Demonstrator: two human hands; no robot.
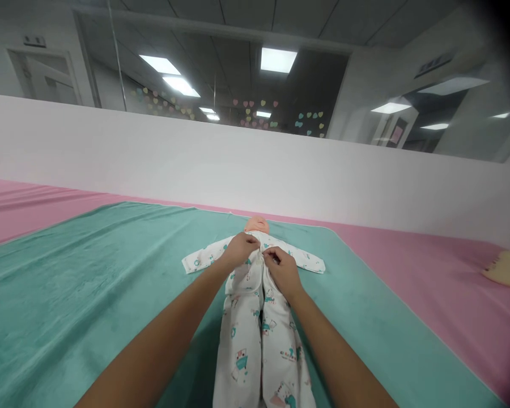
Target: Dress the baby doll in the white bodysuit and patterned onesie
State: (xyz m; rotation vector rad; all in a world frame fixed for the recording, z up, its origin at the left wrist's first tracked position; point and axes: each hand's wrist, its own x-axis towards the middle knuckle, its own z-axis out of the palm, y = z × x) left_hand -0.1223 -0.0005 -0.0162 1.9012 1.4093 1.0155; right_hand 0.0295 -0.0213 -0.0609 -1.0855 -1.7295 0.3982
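A baby doll (258, 224) lies on its back, with its head at the far end. It wears a white baby top (245, 279) with a small teal and pink print, its sleeves spread out to both sides. Matching baby pants (239, 351) stretch toward me. At the chest, my left hand (243, 249) pinches the front edge of the top just below the doll's neck. My right hand (283, 270) is closed on the opposite front edge, close to the left fingertips. Any fastener between the fingers is too small to make out.
Under the doll a teal blanket (89, 294) is spread over a pink sheet (425, 272). A pale, cream-coloured object (506, 267) sits at the right edge, partly cut off. Behind runs a low white wall (221, 167) with glass above.
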